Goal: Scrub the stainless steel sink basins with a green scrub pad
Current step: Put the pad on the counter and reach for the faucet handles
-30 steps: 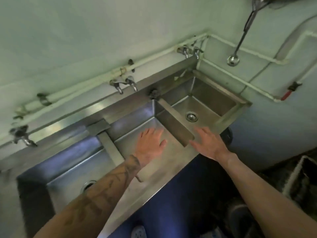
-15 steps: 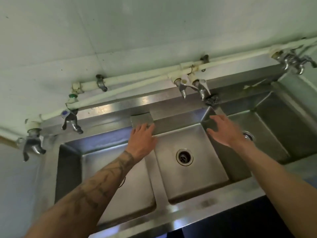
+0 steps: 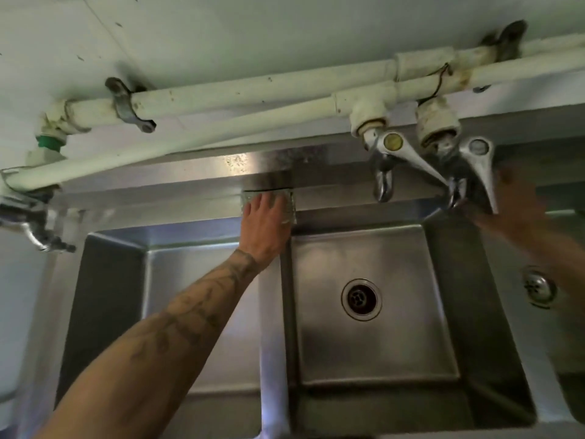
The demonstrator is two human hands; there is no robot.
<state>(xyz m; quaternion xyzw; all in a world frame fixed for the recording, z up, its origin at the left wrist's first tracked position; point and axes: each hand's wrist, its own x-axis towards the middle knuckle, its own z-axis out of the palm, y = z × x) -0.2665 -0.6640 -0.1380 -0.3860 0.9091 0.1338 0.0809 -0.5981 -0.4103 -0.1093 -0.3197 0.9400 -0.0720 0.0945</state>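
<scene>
A stainless steel sink fills the view, with a middle basin (image 3: 383,353), a left basin (image 3: 110,312) and part of a right basin (image 3: 566,384). A pale greenish scrub pad (image 3: 292,205) lies on the back ledge above the divider between the left and middle basins. My left hand (image 3: 264,226) lies on top of the pad with its fingers stretched over it, hiding most of it. My right hand (image 3: 519,201) is blurred, fingers spread, just behind the right tap lever (image 3: 481,172) and holding nothing.
Two chrome taps (image 3: 384,172) hang over the middle basin's back edge. White pipes (image 3: 221,93) run along the wall above. Another tap (image 3: 31,226) sticks out at the far left. Drains sit in the middle basin (image 3: 361,297) and right basin (image 3: 538,288).
The view has closed in on the middle basin. My left hand moved up from the divider onto the pad on the back ledge. My right hand rose toward the taps.
</scene>
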